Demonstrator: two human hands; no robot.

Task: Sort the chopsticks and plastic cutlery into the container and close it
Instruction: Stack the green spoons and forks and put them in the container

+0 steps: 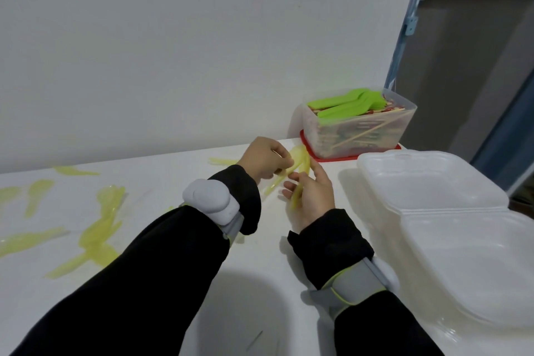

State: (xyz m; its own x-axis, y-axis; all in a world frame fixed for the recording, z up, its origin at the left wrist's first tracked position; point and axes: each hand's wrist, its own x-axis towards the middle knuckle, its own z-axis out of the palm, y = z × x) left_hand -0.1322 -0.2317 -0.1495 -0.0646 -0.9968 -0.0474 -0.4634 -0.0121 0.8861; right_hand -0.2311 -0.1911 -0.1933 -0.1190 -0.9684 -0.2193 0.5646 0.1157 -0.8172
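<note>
A clear plastic container [401, 127] stands at the table's far right corner on its red lid [310, 153]. Inside lie chopsticks with bright green plastic cutlery [344, 105] on top. One chopstick [372, 131] leans against its front wall. My left hand [264, 159] and my right hand [310, 196] meet at the table's middle, both closed on a bunch of translucent yellow plastic cutlery [299, 159]. More yellow cutlery [99, 228] lies scattered over the left half of the table.
A stack of white foam clamshell boxes [450, 228] lies open on the right, close to my right forearm. The white wall runs behind the table [161, 176]. A blue door frame [404, 32] rises past the container.
</note>
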